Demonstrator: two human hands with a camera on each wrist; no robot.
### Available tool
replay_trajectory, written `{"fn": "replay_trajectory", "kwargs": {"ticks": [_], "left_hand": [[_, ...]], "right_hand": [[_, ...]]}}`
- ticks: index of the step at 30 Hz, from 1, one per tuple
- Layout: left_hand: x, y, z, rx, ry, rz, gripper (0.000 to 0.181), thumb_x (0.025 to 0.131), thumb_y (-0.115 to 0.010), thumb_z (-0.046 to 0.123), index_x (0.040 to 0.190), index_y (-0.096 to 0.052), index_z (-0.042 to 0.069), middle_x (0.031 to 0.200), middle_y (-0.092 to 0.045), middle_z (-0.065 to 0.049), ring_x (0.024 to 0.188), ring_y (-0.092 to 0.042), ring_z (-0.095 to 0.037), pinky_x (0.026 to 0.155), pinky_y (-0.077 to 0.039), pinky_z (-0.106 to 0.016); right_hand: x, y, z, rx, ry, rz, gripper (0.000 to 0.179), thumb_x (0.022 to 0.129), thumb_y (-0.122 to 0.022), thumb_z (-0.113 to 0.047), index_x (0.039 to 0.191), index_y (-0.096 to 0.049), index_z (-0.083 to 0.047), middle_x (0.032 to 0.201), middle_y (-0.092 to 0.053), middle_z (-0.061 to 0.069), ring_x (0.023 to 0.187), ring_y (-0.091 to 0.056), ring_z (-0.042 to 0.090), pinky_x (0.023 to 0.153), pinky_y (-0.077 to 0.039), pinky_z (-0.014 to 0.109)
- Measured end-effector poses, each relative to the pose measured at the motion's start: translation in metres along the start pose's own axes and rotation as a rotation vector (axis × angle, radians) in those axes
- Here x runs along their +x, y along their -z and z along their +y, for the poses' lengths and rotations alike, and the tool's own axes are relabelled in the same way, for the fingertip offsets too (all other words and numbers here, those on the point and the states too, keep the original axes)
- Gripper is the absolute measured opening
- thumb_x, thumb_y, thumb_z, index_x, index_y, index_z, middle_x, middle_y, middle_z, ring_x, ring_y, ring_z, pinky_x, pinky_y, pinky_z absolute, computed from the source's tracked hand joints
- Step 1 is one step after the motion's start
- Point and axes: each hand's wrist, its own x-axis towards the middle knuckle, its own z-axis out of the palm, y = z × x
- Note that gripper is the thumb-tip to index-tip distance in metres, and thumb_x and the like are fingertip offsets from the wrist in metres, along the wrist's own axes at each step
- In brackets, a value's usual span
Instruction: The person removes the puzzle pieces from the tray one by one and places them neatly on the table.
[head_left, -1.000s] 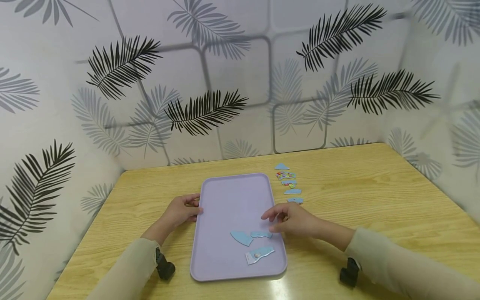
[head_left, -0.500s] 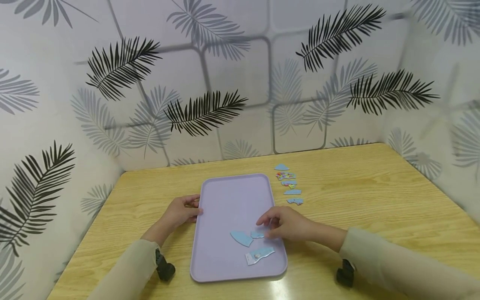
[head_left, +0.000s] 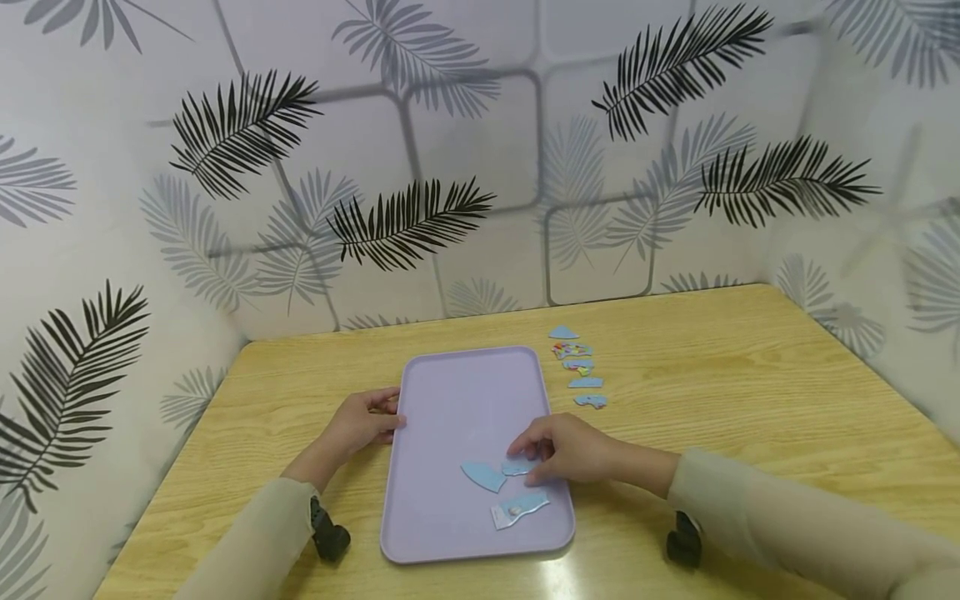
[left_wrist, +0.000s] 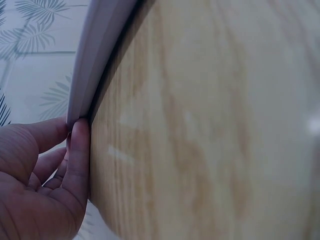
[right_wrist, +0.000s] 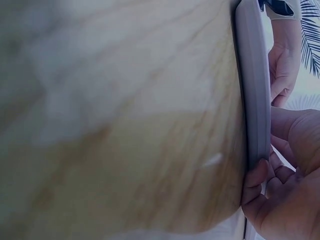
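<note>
My left hand (head_left: 360, 419) holds the left rim of a lilac tray (head_left: 450, 400), thumb on the rim and fingers against the outer side, as the left wrist view (left_wrist: 45, 170) also shows. My right hand (head_left: 573, 448) reaches over the tray's right rim. Its thumb and forefinger are parted around a small light-blue puzzle piece (head_left: 514, 469), whose right part they hide. To the left of that lies a larger curved blue piece (head_left: 482, 476). Nearer the front is a blue and white piece (head_left: 519, 510) with a small printed picture. In the right wrist view, the right hand's little finger (right_wrist: 257, 175) touches the tray's outer side.
Beyond the tray's right edge, several puzzle pieces lie in a column on the wooden table (head_left: 712, 375), among them a plain blue one (head_left: 563, 332) and a multicoloured one (head_left: 572, 351). A leaf-patterned wall (head_left: 495, 250) stands behind the table.
My right hand has moved left over the tray, bringing its thumb and forefinger to the small blue piece. The left hand and the pieces have stayed where they were.
</note>
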Motion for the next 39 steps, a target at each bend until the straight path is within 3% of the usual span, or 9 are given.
{"fn": "replay_trajectory", "kwargs": {"ticks": [23, 39], "left_hand": [[-0.0003, -0.0010, 0.0000, 0.011, 0.002, 0.006, 0.057, 0.087, -0.069, -0.004, 0.141, -0.049, -0.002, 0.107, -0.056, -0.014, 0.079, -0.060, -0.016, 0.067, -0.057, -0.029], [0.0028, -0.0001, -0.0021, 0.014, -0.002, 0.007, 0.057, 0.088, -0.069, -0.003, 0.141, -0.049, -0.002, 0.106, -0.056, -0.013, 0.078, -0.060, -0.015, 0.066, -0.056, -0.028]], "right_hand": [[0.0017, -0.0015, 0.0017, -0.044, 0.015, 0.000, 0.022, 0.080, -0.079, -0.008, 0.102, -0.077, -0.010, 0.077, -0.059, -0.010, 0.071, -0.050, 0.008, 0.062, -0.044, 0.021], [0.0007, -0.0021, 0.0004, -0.051, 0.021, 0.013, 0.014, 0.084, -0.075, -0.008, 0.098, -0.076, -0.011, 0.083, -0.061, -0.011, 0.078, -0.054, 0.008, 0.068, -0.050, 0.024]]}}
